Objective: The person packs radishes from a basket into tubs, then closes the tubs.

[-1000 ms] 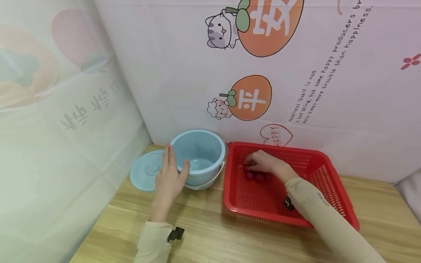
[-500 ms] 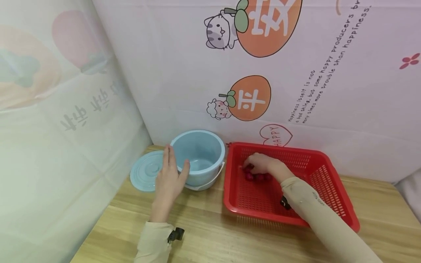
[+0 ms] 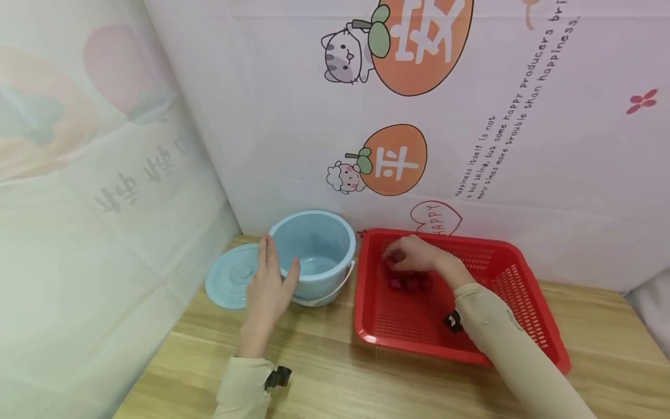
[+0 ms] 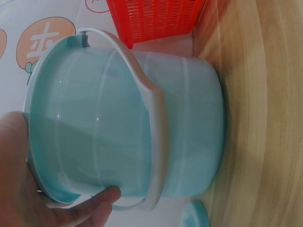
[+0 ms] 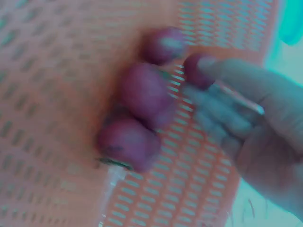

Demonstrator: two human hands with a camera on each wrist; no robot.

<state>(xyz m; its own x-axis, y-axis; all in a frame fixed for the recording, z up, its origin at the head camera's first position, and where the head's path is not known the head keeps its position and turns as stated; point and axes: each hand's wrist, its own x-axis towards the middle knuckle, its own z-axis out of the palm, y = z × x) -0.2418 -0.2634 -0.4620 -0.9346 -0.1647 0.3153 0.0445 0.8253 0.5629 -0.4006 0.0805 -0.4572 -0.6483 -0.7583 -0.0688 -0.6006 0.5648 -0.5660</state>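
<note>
My left hand (image 3: 270, 291) lies along the near left side of a light-blue bucket (image 3: 335, 284), fingers straight and thumb at the rim. In the left wrist view its fingers (image 4: 104, 205) overlap the bucket's wall. Inside a red plastic basket (image 3: 366, 320), my right hand (image 3: 416, 254) pinches a small round dark-red fruit (image 5: 193, 74) between thumb and fingertips. Several more dark-red fruits (image 5: 144, 90) sit in a row beside it, one with a green cap at its end. The right wrist view is blurred.
A light-blue round lid (image 3: 227, 279) lies left of the bucket, partly behind the left hand. The bucket's white handle (image 3: 330, 295) hangs down its front. A printed cloth (image 3: 293, 128) stands behind the wooden table (image 3: 314, 372).
My right hand has closed on a fruit at the basket's left end and shifted slightly away from the row with it. My left hand keeps its place at the bucket. The head view tilts slightly.
</note>
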